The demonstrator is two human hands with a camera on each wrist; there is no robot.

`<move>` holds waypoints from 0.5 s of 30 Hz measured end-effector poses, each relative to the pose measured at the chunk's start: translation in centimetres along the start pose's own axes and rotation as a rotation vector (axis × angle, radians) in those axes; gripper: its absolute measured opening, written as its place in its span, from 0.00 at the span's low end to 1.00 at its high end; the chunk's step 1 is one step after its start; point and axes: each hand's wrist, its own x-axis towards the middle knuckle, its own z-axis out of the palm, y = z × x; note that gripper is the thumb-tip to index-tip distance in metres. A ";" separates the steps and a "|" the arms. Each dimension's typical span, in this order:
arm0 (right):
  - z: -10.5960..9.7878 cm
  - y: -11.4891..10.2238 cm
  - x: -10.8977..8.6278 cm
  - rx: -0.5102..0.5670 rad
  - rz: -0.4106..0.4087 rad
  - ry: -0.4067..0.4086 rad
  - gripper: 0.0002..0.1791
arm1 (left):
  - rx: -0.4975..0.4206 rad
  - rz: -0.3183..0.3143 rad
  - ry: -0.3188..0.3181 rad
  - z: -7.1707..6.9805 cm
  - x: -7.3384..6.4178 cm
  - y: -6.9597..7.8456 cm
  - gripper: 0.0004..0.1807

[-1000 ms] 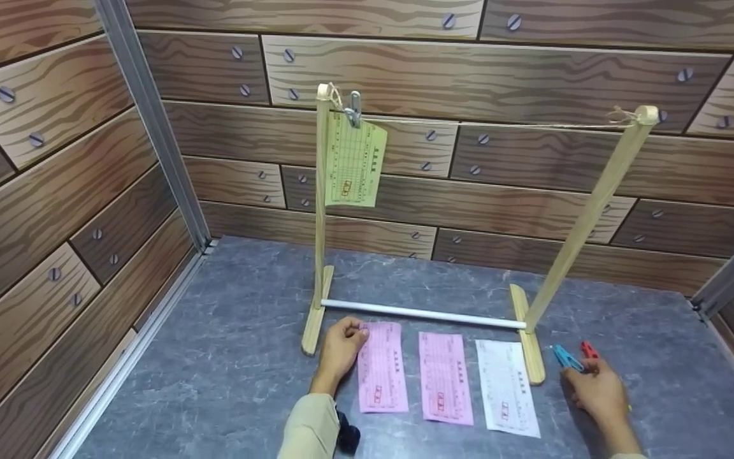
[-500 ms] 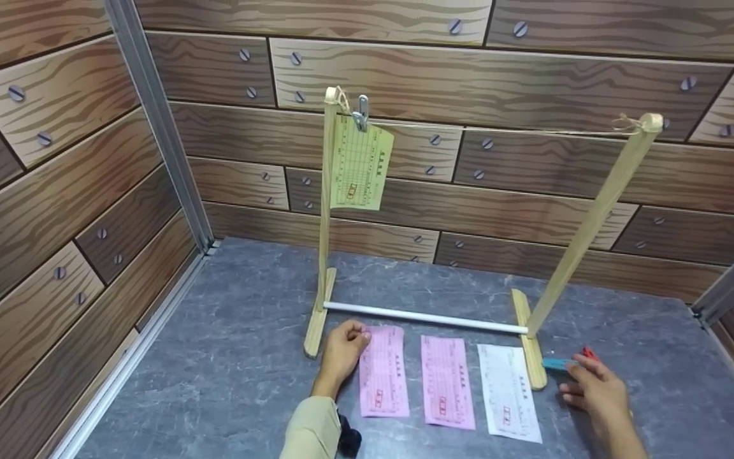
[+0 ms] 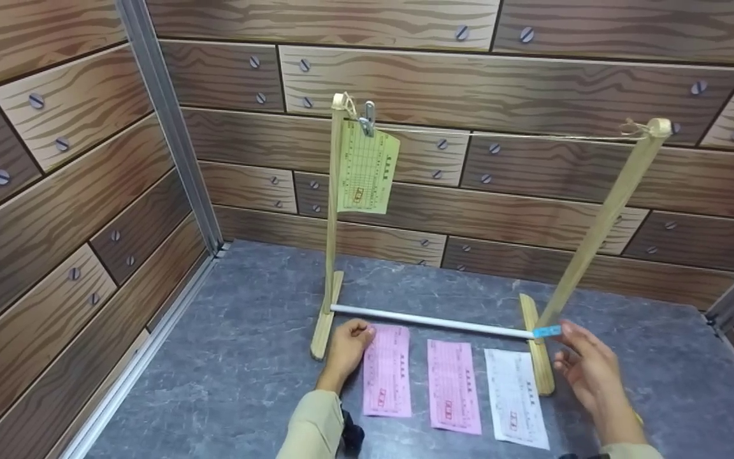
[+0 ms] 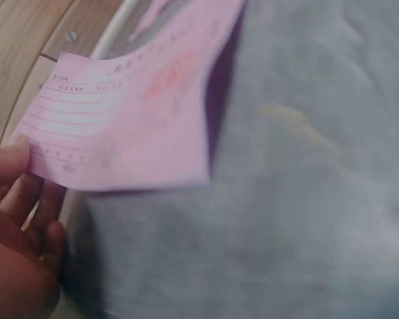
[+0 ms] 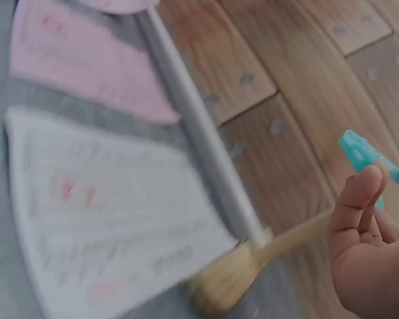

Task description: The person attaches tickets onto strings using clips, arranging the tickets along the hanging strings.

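Lifted near rack (image 3: pixel 431 320), pinched in right hand (image 3: pixel 593 366): blue clip (image 3: pixel 546 331). Pinched in left hand (image 3: pixel 349 350): pink slip (image 3: pixel 387 373), likely flimsy, best edge-held.

Turquoise clip (image 5: pixel 360 153), seemingly, in grip (image 5: pixel 374 262)

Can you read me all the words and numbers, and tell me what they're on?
I can't read any for sure.
Yellow paper: print and red marks, too small.
Left pink paper: print and red marks, too small or blurred.
Middle pink paper: same, too small.
White paper: same, too blurred.
Blue clip: no readable letters.
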 end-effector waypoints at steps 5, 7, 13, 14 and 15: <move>2.2 -1.7 -0.2 0.025 -0.067 -0.124 0.12 | 0.015 0.033 0.019 -0.2 1.2 1.9 0.03; 3.0 -2.5 -0.2 0.023 -0.105 -0.181 0.12 | 0.026 0.061 0.030 -0.2 1.9 3.2 0.03; 5.0 -4.9 -0.6 -0.017 -0.215 -0.244 0.13 | 0.015 0.171 0.023 0.2 4.5 8.1 0.04; 5.3 -5.3 -0.6 -0.024 -0.227 -0.244 0.13 | 0.004 0.190 0.022 0.3 4.9 9.0 0.04; 5.6 -5.7 -0.7 -0.031 -0.237 -0.245 0.12 | -0.013 0.203 0.021 0.3 5.3 10.0 0.03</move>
